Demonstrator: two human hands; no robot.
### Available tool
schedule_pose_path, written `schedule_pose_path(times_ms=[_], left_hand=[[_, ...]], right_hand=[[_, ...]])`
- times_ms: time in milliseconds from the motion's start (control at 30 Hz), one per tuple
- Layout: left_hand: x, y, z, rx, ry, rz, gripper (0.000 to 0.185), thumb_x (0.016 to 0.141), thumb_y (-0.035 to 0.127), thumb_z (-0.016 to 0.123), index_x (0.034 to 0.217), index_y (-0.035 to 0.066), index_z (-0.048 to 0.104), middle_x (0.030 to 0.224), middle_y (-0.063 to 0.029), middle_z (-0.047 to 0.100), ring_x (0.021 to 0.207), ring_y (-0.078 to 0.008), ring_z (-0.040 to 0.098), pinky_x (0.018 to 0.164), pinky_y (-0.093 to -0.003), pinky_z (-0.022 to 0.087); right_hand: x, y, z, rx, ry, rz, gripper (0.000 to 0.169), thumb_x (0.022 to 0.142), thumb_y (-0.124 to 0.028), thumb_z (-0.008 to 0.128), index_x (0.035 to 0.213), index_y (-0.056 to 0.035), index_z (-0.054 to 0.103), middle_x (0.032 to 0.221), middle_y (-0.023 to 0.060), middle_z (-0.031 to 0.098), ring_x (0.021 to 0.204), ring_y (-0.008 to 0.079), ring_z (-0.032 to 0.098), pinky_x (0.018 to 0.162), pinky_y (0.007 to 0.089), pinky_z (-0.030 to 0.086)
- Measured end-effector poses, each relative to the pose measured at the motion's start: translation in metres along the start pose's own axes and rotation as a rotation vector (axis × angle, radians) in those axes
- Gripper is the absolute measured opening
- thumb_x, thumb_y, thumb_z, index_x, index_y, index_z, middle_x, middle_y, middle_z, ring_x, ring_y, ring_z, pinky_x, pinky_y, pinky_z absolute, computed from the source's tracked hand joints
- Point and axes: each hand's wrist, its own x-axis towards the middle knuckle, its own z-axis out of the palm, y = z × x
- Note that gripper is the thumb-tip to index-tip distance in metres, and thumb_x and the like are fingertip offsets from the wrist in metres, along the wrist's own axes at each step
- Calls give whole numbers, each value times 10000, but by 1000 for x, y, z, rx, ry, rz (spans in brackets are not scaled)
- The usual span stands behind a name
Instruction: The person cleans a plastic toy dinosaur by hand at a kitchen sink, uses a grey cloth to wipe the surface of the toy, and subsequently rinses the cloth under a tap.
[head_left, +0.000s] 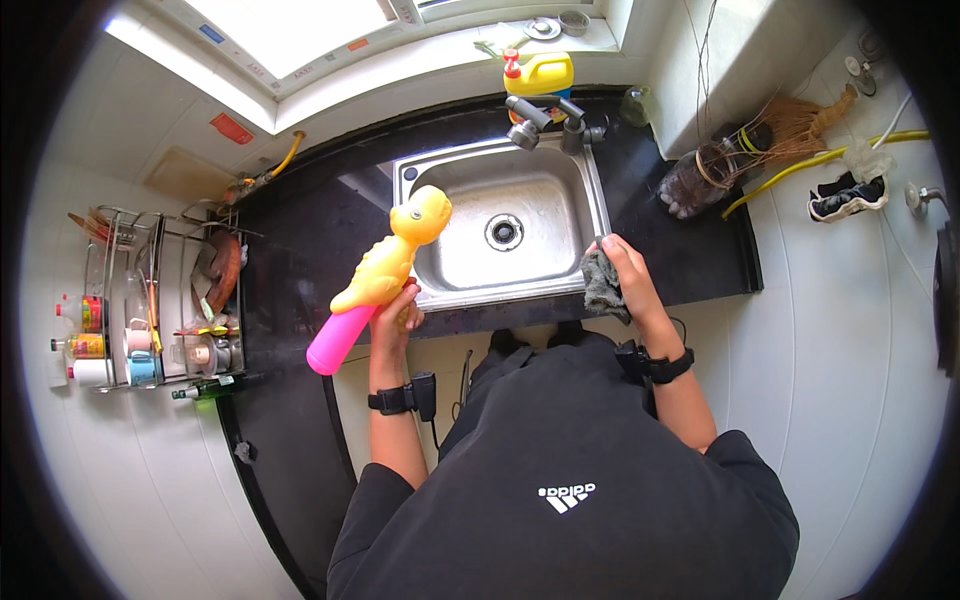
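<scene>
My left hand (394, 313) grips a plastic toy (380, 274) with an orange animal-shaped top and a pink cylindrical lower part. The toy tilts, its head over the left edge of the stainless steel sink (517, 283) and its pink end over the black counter. A crumpled grey cloth (602, 283) is held in my right hand (632, 276) at the sink's front right corner. The sink's drain (503, 233) is visible in the basin. Behind the basin stands a grey faucet (572, 135), its spout turned to the left.
A yellow jug (553, 73) with a red cap stands behind the faucet. At the left, a wire rack (161, 300) holds bottles and cups, with a green bottle (206, 388) beside it. A plastic jar (694, 180) and a straw broom (799, 124) are at the right.
</scene>
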Motion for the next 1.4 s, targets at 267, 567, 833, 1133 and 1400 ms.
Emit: schedule_pose_path(times_ms=[267, 567, 833, 1133, 1400], left_hand=[[-1, 2, 17, -36, 3, 50, 152, 871, 74, 674, 999, 43, 597, 711, 7, 545, 449, -63, 394, 470, -242, 349], [-6, -3, 13, 180, 5, -7, 161, 851, 89, 715, 974, 59, 614, 682, 21, 536, 447, -63, 394, 468, -232, 343], [-1, -6, -3, 97, 56, -46, 182, 840, 72, 700, 995, 38, 611, 725, -13, 567, 436, -79, 403, 456, -241, 355], [-3, 0, -29, 183, 109, 20, 164, 840, 90, 717, 949, 62, 598, 701, 21, 522, 450, -70, 401, 451, -244, 349], [-7, -6, -54, 87, 237, -17, 161, 838, 79, 720, 943, 60, 600, 714, 13, 552, 443, -78, 416, 456, -245, 360]], right_hand=[[3, 0, -7, -35, -17, 43, 341, 1016, -313, 415, 924, -37, 592, 803, -3, 590, 716, 54, 528, 691, 216, 440], [0, 4, -8, 16, -4, 61, 310, 997, -295, 473, 907, -30, 604, 779, 13, 598, 689, 67, 552, 656, 222, 458], [0, 8, -8, 16, 13, 53, 304, 997, -287, 476, 908, -28, 607, 796, 15, 606, 710, 69, 552, 679, 221, 456], [0, 8, -3, -2, 9, 43, 319, 994, -307, 480, 898, -29, 603, 791, 14, 601, 706, 69, 550, 675, 224, 454], [0, 8, 0, -16, 16, 63, 317, 995, -308, 480, 890, -35, 601, 782, 4, 589, 702, 62, 539, 668, 218, 444]])
